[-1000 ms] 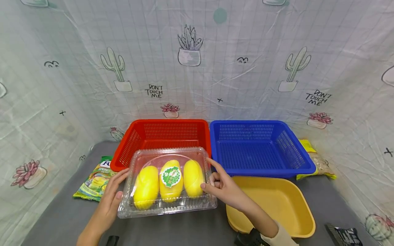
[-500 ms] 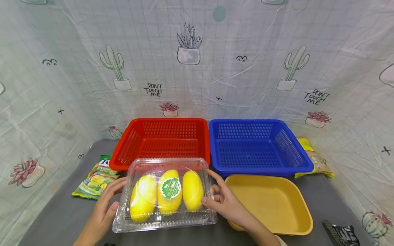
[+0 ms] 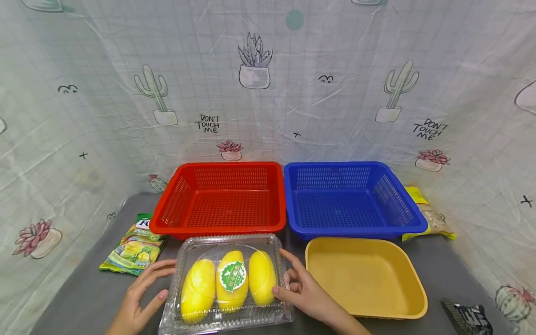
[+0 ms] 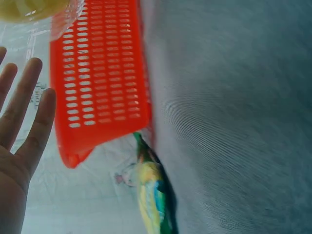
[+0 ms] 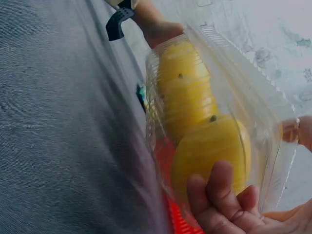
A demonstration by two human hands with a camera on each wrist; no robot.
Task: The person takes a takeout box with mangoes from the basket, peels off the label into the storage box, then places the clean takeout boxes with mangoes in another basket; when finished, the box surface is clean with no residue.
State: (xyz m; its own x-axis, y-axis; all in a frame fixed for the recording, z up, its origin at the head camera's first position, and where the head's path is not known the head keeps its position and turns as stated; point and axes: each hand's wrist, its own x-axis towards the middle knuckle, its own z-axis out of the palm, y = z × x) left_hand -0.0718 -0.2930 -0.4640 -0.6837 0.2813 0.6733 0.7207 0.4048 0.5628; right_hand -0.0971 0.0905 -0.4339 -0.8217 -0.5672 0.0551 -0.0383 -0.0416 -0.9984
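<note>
A clear plastic clamshell box (image 3: 234,244) holds three yellow mangoes (image 3: 263,279), with a green and white sticker on its lid. My right hand (image 3: 304,293) grips the right side, thumb on the lid; the right wrist view shows its fingers (image 5: 222,192) curled against the box's lower wall. At the opposite side, my left hand (image 3: 140,295) has its fingers stretched and spread, tips near the box's left edge; contact there is unclear. In the left wrist view these fingers (image 4: 36,117) are extended with nothing gripped, and a corner of the box shows above them.
Behind the box stands a red basket (image 3: 217,230), beside a blue basket (image 3: 360,230). A yellow tray (image 3: 364,279) lies to the right. A green and yellow snack bag (image 3: 133,249) is at left, a yellow packet (image 3: 433,221) and a black wrapper (image 3: 469,316) at right.
The box of mangoes has come down and toward me, away from the red basket, whose front rim is now uncovered. Both hands moved with it; the left fingers have spread more.
</note>
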